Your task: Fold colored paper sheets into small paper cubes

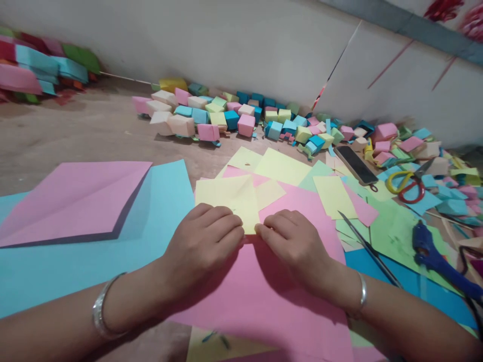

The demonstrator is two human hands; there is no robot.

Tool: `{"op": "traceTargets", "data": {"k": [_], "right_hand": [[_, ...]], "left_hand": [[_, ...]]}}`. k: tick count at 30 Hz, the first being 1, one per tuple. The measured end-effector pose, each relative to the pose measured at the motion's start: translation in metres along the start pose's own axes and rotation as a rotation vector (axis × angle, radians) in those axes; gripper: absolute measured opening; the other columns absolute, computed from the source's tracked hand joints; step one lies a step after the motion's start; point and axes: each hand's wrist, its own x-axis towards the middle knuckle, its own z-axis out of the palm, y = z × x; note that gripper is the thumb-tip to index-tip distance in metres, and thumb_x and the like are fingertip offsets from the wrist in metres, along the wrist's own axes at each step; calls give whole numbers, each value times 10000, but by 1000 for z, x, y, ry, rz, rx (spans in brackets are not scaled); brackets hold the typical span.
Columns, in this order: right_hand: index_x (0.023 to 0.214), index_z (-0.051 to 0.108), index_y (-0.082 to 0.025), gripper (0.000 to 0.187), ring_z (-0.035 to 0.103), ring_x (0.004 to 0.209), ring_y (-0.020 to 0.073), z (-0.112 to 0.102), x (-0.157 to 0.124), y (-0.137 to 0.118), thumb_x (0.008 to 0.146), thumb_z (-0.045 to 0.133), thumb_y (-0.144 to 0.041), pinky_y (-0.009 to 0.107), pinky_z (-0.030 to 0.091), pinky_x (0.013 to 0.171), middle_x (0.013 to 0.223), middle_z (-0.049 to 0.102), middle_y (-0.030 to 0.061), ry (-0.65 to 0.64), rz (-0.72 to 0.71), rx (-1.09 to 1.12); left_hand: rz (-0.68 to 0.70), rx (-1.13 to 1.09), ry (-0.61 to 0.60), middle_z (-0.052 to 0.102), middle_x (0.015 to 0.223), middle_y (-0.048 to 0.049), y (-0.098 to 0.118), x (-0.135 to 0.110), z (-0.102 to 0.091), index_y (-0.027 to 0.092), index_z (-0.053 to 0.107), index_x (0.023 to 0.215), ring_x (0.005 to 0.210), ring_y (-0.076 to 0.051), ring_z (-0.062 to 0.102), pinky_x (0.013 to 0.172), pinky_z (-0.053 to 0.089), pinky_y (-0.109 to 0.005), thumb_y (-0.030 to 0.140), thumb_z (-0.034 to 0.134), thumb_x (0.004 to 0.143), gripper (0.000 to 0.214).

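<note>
Forearms [62, 311] bangled, hands [206, 239] pinch creased yellow paper [226, 193].

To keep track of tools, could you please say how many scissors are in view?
2: yellow-and-red-handled scissors beside the phone, and dark scissors near the right forearm, handles hidden. Others may lie under papers.

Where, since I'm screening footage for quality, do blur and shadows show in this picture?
In the head view, the paper pieces at far left look smeared; also in the head view, the left hand and right hand shade the large pink sheet; again in the head view, the creased pink sheet shadows the light-blue sheet.
</note>
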Motion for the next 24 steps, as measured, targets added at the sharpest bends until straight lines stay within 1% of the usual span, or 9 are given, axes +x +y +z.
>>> {"op": "traceTargets", "data": {"k": [1, 4, 6, 9, 12, 14, 20, 23, 24], "right_hand": [[668, 606, -141, 240, 482, 683, 165, -1, 1, 0, 876, 546, -39, 316, 353, 586, 700, 619, 67, 21, -11, 4], [690, 625, -116, 211, 490, 692, 171, -5, 3, -1, 863, 556, -17, 314, 377, 593, 680, 616, 76, 63, -57, 25], [740, 645, -101, 175, 506, 708, 179, -9, 5, -1, 868, 555, -22, 317, 394, 602, 682, 620, 78, 81, -73, 40], [762, 651, -104, 180, 524, 717, 180, -12, 8, -1, 886, 538, -40, 321, 411, 610, 705, 631, 80, 75, -52, 60], [735, 638, -115, 203, 540, 727, 180, -13, 8, 2, 898, 532, -57, 322, 420, 613, 700, 630, 79, 61, -33, 47], [743, 633, -121, 202, 547, 731, 181, -13, 7, 3, 896, 525, -45, 321, 418, 610, 685, 624, 73, 53, -40, 19], [750, 613, -152, 236, 531, 710, 178, -15, 6, 2, 899, 484, -21, 321, 392, 592, 644, 598, 55, -12, -82, -30], [778, 621, -149, 201, 522, 697, 176, -17, 6, 2, 895, 503, -37, 327, 383, 584, 652, 599, 49, -35, -110, -26], [809, 629, -146, 173, 514, 686, 173, -18, 5, 2, 891, 517, -44, 328, 380, 580, 661, 602, 47, -33, -104, -20]], "left_hand": [[-14, -24, 4, 707, 821, -49, 0, 0, 1, 151, 638, 846, 820, -218, 629, 687, 430, -353, 159, 637, 844, 9], [-54, -67, -13, 725, 948, -89, 0, -3, 3, 112, 630, 1038, 913, -240, 650, 761, 468, -380, 189, 633, 860, 194], [-42, -48, -42, 730, 993, -106, -1, -5, 5, 99, 615, 1108, 964, -256, 658, 790, 478, -396, 194, 615, 876, 251], [-28, -15, -48, 742, 946, -87, -1, -7, 4, 122, 648, 1027, 957, -258, 676, 782, 482, -390, 181, 614, 874, 168], [-57, -9, -14, 747, 895, -60, 1, -6, 2, 139, 659, 974, 908, -237, 691, 761, 481, -371, 210, 641, 867, 129], [-74, -21, -17, 751, 887, -46, 2, -5, 0, 150, 657, 958, 884, -219, 697, 747, 477, -356, 228, 641, 875, 116], [-125, -80, -48, 762, 922, -30, 1, -9, -2, 180, 659, 989, 848, -192, 705, 730, 480, -345, 185, 616, 883, 114], [-127, -118, -17, 762, 919, -32, 0, -9, -3, 192, 663, 987, 849, -195, 705, 735, 497, -344, 178, 611, 883, 117], [-150, -154, 1, 762, 927, -33, 0, -8, -3, 197, 665, 988, 869, -194, 704, 757, 507, -344, 180, 611, 885, 118]]}}
